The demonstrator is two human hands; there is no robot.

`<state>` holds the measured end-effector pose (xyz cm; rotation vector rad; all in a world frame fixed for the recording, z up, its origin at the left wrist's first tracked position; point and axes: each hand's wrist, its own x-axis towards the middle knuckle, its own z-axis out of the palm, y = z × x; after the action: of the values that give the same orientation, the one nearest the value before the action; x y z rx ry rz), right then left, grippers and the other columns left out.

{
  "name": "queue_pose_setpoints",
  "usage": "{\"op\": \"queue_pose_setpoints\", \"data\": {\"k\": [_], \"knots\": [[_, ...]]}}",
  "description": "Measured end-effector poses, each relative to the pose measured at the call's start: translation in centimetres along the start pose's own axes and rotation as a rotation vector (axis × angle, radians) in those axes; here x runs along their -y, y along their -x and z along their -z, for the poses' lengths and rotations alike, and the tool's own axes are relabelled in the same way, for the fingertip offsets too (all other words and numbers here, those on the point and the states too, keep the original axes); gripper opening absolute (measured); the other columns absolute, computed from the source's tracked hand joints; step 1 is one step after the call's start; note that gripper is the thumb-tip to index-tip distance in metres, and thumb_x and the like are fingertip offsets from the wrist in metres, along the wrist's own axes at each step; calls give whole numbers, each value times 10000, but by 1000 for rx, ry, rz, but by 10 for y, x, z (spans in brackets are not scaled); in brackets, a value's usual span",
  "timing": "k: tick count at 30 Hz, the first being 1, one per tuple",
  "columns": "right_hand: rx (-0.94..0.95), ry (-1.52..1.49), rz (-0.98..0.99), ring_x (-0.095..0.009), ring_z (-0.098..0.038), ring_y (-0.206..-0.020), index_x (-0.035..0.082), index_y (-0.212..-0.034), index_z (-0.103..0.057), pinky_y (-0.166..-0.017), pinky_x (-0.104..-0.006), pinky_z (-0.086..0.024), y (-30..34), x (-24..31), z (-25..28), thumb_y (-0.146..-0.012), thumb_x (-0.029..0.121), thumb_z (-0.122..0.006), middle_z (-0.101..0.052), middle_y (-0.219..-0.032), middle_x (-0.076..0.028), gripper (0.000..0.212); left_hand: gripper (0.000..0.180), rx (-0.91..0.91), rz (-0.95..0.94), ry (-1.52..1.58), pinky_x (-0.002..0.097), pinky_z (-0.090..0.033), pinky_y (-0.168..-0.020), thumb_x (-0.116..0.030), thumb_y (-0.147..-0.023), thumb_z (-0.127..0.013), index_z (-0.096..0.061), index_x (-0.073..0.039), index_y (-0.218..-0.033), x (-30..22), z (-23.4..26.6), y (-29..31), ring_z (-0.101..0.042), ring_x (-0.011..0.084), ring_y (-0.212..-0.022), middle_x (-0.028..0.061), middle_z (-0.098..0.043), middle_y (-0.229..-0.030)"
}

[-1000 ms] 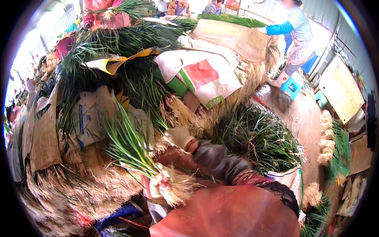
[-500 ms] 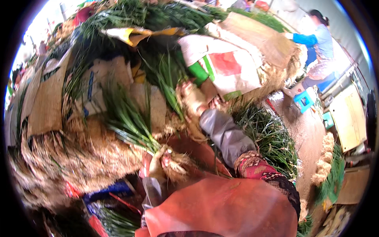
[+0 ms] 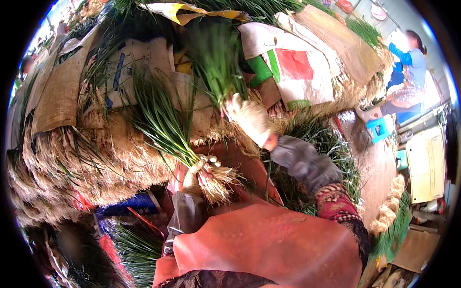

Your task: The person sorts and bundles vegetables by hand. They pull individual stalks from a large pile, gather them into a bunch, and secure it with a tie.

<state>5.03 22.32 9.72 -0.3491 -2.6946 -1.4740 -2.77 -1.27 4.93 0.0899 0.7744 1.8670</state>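
My left hand point(image 3: 194, 176), in a pale glove, is closed round the lower stems of a bunch of spring onions point(image 3: 169, 126). Its leaves point up and away to the left, while the stringy roots point(image 3: 217, 186) hang out to the right of my fingers. Farther forward, my gloved right hand point(image 3: 250, 118) grips a second bunch of spring onions point(image 3: 216, 67) near the bulbs, its leaf tips smeared by motion. Both bunches are in front of a high stack of spring onions point(image 3: 96, 168), whose tan roots face me.
Sacking point(image 3: 60, 103) and a white sack with a red patch point(image 3: 293, 65) cover parts of the stack. Loose onions point(image 3: 345, 158) lie below on the right. A red-brown apron point(image 3: 269, 245) spans my lap. Another person point(image 3: 413, 67) works at the far right, near a blue stool point(image 3: 378, 129).
My right hand has lifted a bunch of spring onions off the stack's edge, and its leaves now stand up. The left hand still holds its bunch. The view has shifted slightly.
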Motion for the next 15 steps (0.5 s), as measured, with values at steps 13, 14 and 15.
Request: {"op": "queue_pose_setpoints", "data": {"k": [13,14,15], "knots": [[195,-275,-219,-199,-565,-843,201,-1424,-275,-692,-321,-490,63,-19,-111,-853,100,-490,-537,-960,-81,619,274,110,-54,96,239,-471,-570,-191,-870,-594,-545,-32,-1087,-3,-24,-3,-574,147,-698,86,-607,-868],[166,-345,-268,-240,-574,-945,197,-1438,-245,-765,-350,-490,77,-24,-111,-863,197,-534,-551,-1052,-119,643,277,104,11,92,250,-499,-584,-172,-860,-610,-557,-56,-1106,6,-18,-14,-593,152,-708,92,-634,-932],[89,-504,-331,-256,-568,-984,183,-1415,-294,-790,-367,-486,91,-30,-109,-849,284,-566,-553,-1091,-132,635,288,176,89,80,226,-492,-574,-178,-864,-611,-563,-39,-1112,17,-8,-24,-589,129,-696,109,-640,-984]]}}
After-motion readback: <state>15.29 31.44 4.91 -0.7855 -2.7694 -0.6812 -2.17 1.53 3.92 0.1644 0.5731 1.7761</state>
